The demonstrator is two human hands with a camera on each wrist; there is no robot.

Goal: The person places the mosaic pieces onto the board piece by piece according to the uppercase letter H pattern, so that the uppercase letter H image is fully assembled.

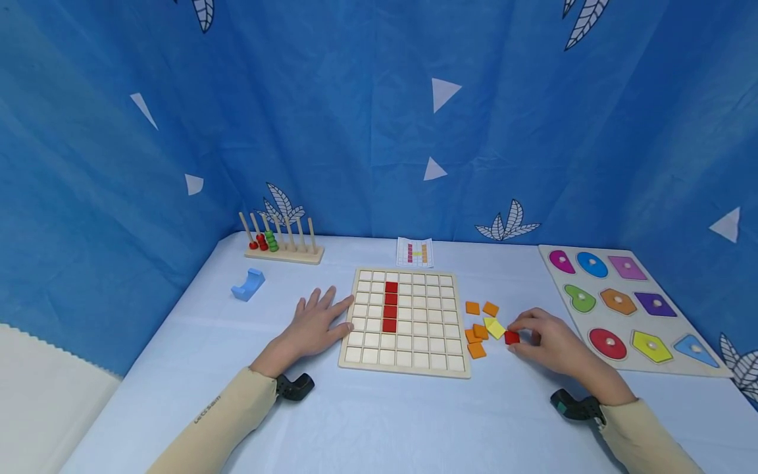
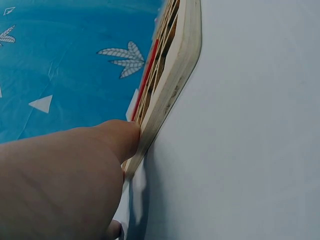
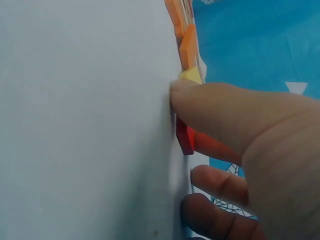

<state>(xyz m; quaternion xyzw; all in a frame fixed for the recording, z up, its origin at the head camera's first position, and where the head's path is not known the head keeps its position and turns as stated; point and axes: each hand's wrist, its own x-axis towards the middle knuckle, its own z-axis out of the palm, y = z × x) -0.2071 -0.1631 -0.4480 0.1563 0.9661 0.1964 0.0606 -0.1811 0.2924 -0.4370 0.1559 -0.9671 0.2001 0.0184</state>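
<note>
A wooden grid board [image 1: 403, 372] lies flat in the middle of the table, with several red square tiles [image 1: 390, 299] in one vertical column of its cells. My left hand [image 1: 314, 327] is spread at the board's left side, thumb and forefinger touching the edge. Right of the board, my right hand [image 1: 547, 342] pinches a red square tile [image 1: 512, 338] between thumb and fingers, low over the table. In the right wrist view the thumb covers part of this red tile [image 3: 185, 137]. Yellow tiles [image 1: 496, 330] and several orange tiles [image 1: 476, 350] lie loose between that hand and the board.
Behind the board lies a printed pattern card [image 1: 414, 253]. A peg stand with red and green beads [image 1: 284, 254] is at the back left, a light blue curved block [image 1: 249, 285] in front of it. A knobbed shape puzzle [image 1: 618, 301] lies at the right.
</note>
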